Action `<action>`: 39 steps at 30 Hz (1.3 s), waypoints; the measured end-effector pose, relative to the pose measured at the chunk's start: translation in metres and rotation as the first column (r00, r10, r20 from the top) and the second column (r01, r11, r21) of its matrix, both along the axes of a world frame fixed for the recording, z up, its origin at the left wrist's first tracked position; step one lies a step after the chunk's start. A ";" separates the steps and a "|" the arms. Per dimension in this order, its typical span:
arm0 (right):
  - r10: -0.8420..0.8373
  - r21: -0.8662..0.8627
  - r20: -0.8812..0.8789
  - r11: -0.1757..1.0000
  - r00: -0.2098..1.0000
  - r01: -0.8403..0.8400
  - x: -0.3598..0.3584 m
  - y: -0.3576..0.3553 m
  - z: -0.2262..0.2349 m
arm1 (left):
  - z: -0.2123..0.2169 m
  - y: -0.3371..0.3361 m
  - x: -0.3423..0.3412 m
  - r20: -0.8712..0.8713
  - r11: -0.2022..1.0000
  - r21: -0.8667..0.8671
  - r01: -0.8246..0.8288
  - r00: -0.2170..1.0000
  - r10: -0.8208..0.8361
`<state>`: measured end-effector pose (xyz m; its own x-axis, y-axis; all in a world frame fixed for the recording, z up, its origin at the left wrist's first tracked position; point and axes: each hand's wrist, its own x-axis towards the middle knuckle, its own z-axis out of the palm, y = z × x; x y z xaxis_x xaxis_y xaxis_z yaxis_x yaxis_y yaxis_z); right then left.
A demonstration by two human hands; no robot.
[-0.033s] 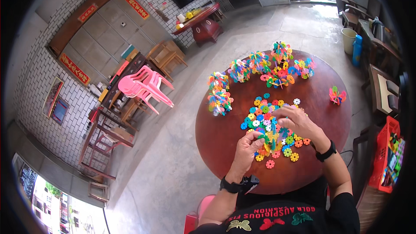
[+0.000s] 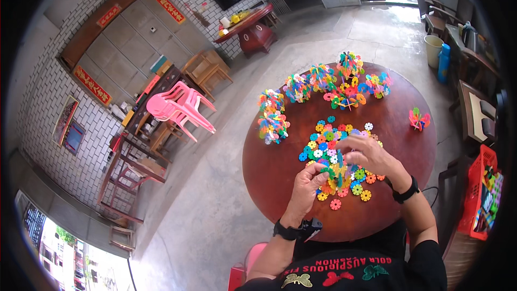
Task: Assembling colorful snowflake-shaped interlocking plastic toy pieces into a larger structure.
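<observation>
My left hand (image 2: 308, 187) is closed, with thumb and fingertips pinching the left side of a small joined cluster of flower-shaped plastic discs (image 2: 339, 177), yellow, green and blue. Just above and to the right of it, my right hand (image 2: 370, 154) is bent at the wrist with its fingers curled down. A blue flower-shaped disc (image 2: 340, 157), seen nearly edge-on, shows between its thumb and forefinger. Loose notched discs (image 2: 365, 195) in many colours lie spread under and around both hands, partly hidden by them.
On the round brown table (image 2: 269, 178), several finished disc balls (image 2: 273, 127) curve along the far left edge. A smaller red-and-pink disc cluster (image 2: 419, 119) stands at the right. A red basket (image 2: 474, 205) is beyond the table's right edge; pink plastic chairs (image 2: 180, 108) stand left.
My right hand has shifted slightly left and down, and the blue disc by its fingertips shows more clearly. My left hand keeps its hold on the cluster.
</observation>
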<state>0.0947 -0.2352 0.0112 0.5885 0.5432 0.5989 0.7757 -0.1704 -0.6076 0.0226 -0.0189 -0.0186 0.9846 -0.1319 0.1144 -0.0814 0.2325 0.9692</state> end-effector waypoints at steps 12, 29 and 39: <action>-0.082 -0.220 0.068 0.971 0.994 0.096 -0.032 0.006 0.014 | 0.025 -0.014 -0.005 0.215 0.902 0.425 -0.082 0.977 -0.012; -0.178 -0.357 0.234 0.899 0.956 0.255 -0.046 0.015 0.009 | 0.006 -0.037 -0.006 0.361 0.571 0.784 -0.242 0.927 -0.103; 0.201 -0.324 0.078 0.931 0.977 -0.166 -0.034 -0.007 0.021 | 0.008 -0.032 -0.016 -0.133 0.893 0.176 0.414 0.909 -0.395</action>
<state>0.0604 -0.2419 0.0320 0.4022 0.8058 0.4347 0.8694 -0.1873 -0.4572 0.0066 -0.0507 -0.0101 0.8461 -0.5313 -0.0426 0.0701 0.0317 0.9970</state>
